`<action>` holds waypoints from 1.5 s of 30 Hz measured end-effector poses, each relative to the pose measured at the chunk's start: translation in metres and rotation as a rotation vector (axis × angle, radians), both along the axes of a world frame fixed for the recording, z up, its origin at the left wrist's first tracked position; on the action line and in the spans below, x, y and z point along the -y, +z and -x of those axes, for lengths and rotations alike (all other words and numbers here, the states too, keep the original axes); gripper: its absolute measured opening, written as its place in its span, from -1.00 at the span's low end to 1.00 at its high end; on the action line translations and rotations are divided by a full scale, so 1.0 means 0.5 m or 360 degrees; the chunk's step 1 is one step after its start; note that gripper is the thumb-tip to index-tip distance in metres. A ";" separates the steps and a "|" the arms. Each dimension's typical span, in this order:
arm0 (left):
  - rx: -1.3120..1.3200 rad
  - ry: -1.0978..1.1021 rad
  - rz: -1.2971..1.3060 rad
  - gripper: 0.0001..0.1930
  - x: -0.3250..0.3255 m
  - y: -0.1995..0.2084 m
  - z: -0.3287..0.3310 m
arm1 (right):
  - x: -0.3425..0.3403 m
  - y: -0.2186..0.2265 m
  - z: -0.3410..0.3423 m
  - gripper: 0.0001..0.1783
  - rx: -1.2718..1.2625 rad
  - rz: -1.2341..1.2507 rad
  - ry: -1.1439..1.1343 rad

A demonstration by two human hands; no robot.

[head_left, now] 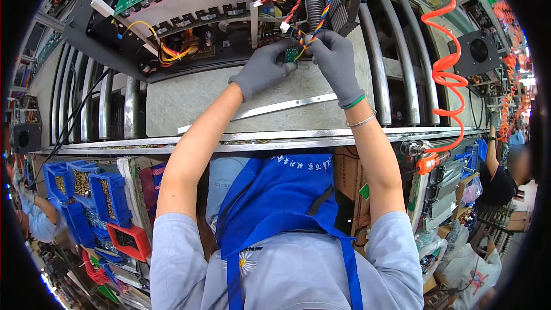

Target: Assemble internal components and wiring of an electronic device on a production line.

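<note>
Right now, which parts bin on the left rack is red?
The lowest bin, at the bottom right of the cluster. It is red-orange and shows a dark inside; the bins above it are all blue, several holding small brass-coloured parts.

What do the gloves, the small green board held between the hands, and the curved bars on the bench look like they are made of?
Left hand and right hand: grey knit fabric gloves, matte, possibly coated; the right one has a green cuff edge.
Small green board: likely printed circuit laminate, with a glossy green face.
Curved bars: apparently polished metal, with bright streaky reflections.
Coiled hose: probably orange plastic, smooth and shiny.
</note>
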State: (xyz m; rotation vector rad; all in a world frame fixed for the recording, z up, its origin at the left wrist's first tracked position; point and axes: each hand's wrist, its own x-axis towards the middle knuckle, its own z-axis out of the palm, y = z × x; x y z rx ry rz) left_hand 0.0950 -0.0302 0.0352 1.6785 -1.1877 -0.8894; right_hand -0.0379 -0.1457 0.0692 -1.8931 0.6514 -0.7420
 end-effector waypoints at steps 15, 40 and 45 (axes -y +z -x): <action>0.1090 0.0309 0.0218 -0.77 0.050 -0.086 -0.021 | -0.128 0.013 0.177 -0.68 -0.0057 -0.0525 0.0064; 0.0615 0.0372 0.0185 -0.62 0.069 -0.043 -0.024 | -0.010 -0.089 0.632 -0.83 0.1657 -0.2160 -0.1376; 0.0665 0.0289 0.0197 -0.65 0.073 -0.027 -0.029 | -0.130 0.100 0.590 -0.62 0.1897 -0.2375 -0.0489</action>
